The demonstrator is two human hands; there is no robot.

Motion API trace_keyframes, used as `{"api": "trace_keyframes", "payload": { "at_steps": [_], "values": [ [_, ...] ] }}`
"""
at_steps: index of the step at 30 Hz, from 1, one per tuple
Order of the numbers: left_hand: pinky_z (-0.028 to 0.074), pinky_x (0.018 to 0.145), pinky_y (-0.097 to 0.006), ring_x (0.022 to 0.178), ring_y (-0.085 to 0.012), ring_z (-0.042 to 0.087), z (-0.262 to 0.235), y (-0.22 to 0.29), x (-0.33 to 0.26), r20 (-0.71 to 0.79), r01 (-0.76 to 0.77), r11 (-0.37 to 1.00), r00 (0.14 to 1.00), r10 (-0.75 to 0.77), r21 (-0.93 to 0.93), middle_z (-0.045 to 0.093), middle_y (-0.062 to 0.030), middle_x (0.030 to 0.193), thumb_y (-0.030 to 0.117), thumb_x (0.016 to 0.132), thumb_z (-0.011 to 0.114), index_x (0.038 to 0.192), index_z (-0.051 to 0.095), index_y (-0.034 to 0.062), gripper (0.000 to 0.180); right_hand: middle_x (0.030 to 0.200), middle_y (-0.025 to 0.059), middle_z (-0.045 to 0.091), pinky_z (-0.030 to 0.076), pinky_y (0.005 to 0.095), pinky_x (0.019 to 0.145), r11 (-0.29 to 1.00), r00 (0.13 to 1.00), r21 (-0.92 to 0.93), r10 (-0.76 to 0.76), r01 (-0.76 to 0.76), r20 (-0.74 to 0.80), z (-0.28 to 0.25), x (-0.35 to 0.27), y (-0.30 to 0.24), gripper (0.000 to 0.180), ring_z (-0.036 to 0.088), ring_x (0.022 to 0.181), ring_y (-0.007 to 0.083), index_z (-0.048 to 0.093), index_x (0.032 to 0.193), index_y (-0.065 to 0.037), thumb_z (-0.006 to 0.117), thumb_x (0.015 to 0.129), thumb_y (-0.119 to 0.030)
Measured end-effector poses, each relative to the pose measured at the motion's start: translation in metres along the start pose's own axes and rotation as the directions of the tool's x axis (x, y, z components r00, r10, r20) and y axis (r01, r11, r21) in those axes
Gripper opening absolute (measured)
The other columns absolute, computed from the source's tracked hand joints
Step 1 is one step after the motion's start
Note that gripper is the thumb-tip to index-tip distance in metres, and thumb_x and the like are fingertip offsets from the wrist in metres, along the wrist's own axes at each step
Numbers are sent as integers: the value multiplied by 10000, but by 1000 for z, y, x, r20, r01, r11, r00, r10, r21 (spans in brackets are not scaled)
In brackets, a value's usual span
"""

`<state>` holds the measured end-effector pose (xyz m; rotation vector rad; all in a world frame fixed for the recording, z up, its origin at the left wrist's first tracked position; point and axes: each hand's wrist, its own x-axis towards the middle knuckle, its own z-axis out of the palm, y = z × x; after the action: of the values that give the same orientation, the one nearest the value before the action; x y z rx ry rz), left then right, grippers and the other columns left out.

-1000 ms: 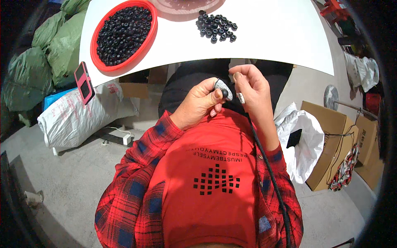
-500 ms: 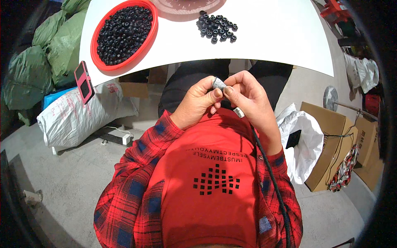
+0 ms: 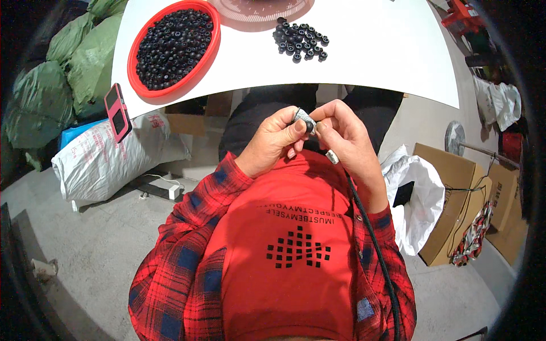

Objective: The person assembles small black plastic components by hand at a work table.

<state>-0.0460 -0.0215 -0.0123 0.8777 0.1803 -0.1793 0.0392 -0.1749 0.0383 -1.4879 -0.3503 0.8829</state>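
Both my hands meet in front of my lap, just below the table edge. My left hand (image 3: 272, 135) pinches a small black round part (image 3: 310, 126) near its thumb tip. A grey speckled wrap (image 3: 302, 116) shows beside that part, seemingly around a fingertip. Close against it, my right hand (image 3: 344, 132) has thumb and fingers closed together; a tiny pale bit shows at their tips, too small to name. Under the right hand a short whitish-grey piece (image 3: 331, 157) sticks out; whether it is a wrapped finger or a held thing I cannot tell.
On the white table (image 3: 387, 62) stand a red basin (image 3: 132, 57) full of black round parts, a loose pile of them (image 3: 300, 41) and a pink basket (image 3: 256, 23). A phone (image 3: 118, 112) hangs at the left edge. A white bag (image 3: 415, 210) and cartons (image 3: 449, 227) stand right.
The black round part now shows between my hands, where mostly the grey wrap showed before. My right fingertips have shifted slightly to the right.
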Motion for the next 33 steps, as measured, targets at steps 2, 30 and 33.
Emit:
{"api": "trace_keyframes", "payload": {
  "at_steps": [2,30,33],
  "values": [
    [349,471,-168,535,-52,453,3,4,0,-1,12,998,1000,-12,-65,534,9,684,298,943,537,1025,562,75,239,737,-30,520,428,187,595,999,999,20,-47,47,-8,1,0,-1,160,504,664,30,540,1038,8,542,904,-81],
    [535,800,-256,951,-153,606,-8,-2,4,72,75,916,996,-51,-394,583,-85,1050,233,922,568,1151,489,27,318,644,48,568,438,233,499,846,921,-447,-375,292,-107,15,0,10,180,550,554,83,561,885,-32,700,806,-113],
    [536,792,-254,927,-140,607,-7,-3,5,44,86,914,996,-75,-396,585,-82,1042,236,922,568,1142,494,29,311,646,66,574,448,246,500,807,902,-502,-417,310,-113,15,0,11,184,572,548,114,563,893,-39,702,800,-113]
  ]
}}
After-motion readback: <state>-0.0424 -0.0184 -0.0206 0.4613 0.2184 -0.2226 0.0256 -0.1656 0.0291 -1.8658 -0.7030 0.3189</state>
